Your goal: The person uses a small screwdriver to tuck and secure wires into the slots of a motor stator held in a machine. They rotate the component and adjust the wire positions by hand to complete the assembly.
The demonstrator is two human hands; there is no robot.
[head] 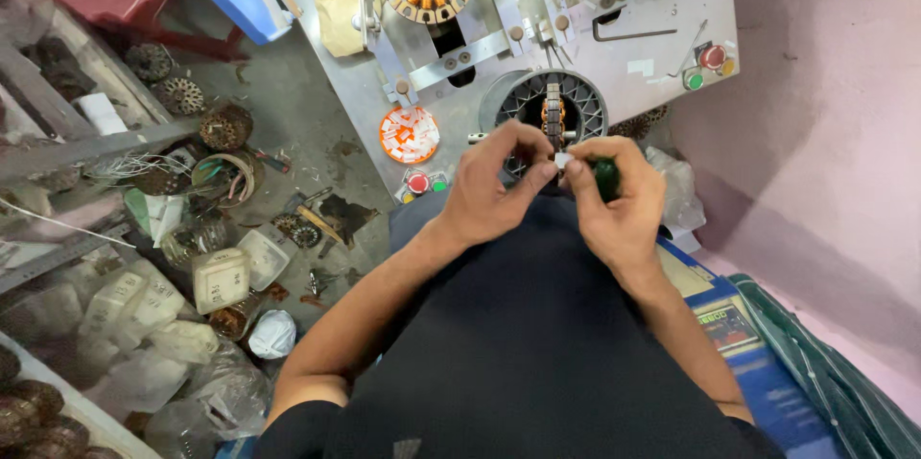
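A small white piece (563,161) is sitting pinched between fingertips just below the round grey stator ring (543,112), with a dark green tool handle (605,178) lying upright just beside it.

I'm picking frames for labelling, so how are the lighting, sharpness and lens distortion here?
Head view: soft, even light with no harsh glare; the left hand and right hand at the grey stator ring are fairly sharp; wide-angle bending stretches the edges, and the clutter on the floor at left looks softer.
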